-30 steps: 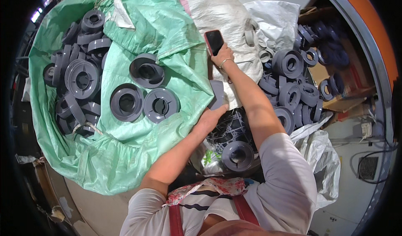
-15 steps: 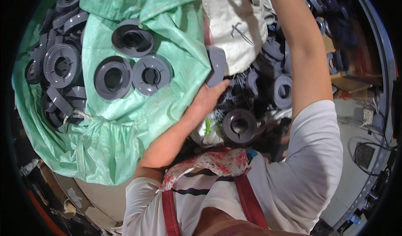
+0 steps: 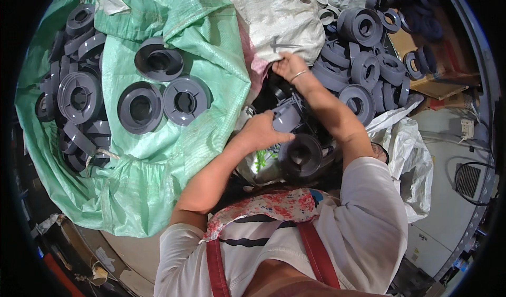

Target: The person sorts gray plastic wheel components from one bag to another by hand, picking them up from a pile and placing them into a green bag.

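Note:
My left hand (image 3: 258, 133) is closed on a grey plastic ring (image 3: 288, 118), its thumb stretched along the near side. Just below the thumb sits another grey flanged ring (image 3: 300, 156), above the dark opening in front of me. My right hand (image 3: 291, 67), with a thin bracelet at the wrist, is at the lower edge of the white woven sack (image 3: 287, 12). Its fingers are curled together; what they grip, if anything, is hidden. A thin grey cross-shaped plastic piece (image 3: 284, 45) lies on that sack just beyond the fingertips.
At left, a green woven sack (image 3: 211, 49) bears three grey rings (image 3: 139, 107), with a heap of rings (image 3: 79, 96) beside them. More grey rings (image 3: 363, 67) are piled right of my right arm. A crumpled white bag (image 3: 408, 165) hangs near a pale cabinet (image 3: 448, 228).
My right arm has come down from the far right to the white sack's edge. My left hand has brought the grey ring nearer, off the green sack's edge. The view has shifted slightly.

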{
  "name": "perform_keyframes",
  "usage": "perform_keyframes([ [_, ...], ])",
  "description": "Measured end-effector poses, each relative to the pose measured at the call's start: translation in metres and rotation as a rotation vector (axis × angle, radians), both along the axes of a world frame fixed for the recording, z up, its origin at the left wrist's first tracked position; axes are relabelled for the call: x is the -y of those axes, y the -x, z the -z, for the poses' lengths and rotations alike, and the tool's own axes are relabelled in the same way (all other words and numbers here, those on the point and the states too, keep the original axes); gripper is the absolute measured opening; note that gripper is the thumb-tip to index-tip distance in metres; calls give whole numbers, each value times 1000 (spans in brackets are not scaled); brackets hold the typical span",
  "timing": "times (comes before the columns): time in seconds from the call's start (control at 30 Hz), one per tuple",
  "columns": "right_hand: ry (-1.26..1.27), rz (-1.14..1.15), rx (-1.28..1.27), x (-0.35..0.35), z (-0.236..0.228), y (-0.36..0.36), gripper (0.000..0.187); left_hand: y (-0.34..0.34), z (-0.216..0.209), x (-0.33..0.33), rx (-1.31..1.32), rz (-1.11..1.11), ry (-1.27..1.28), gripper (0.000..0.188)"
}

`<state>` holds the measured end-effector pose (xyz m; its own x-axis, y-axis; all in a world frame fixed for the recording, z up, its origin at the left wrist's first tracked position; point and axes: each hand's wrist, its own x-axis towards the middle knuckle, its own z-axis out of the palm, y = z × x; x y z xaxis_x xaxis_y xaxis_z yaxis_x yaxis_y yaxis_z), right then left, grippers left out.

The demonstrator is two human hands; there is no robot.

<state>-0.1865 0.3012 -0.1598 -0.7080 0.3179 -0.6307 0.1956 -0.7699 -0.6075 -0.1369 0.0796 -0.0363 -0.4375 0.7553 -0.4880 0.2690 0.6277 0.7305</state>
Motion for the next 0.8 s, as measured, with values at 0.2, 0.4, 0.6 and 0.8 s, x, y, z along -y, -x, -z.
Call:
perform_keyframes([
  [0.2,-22,-61,-807,-26,-132,30,36,3,14,-20,369,-548,-498,59],
  [0.4,-1625,-709,23,-10,-59,34,29,7,56,-15,-63,-529,-338,40],
  [0.6,-1824,-554,251,-50,-52,148,31,7,-2,-22,55,-830,-391,61],
  [0.8,-1883,-646,417,-78,-42,191,33,8,-6,-21,143,-869,-452,58],
])
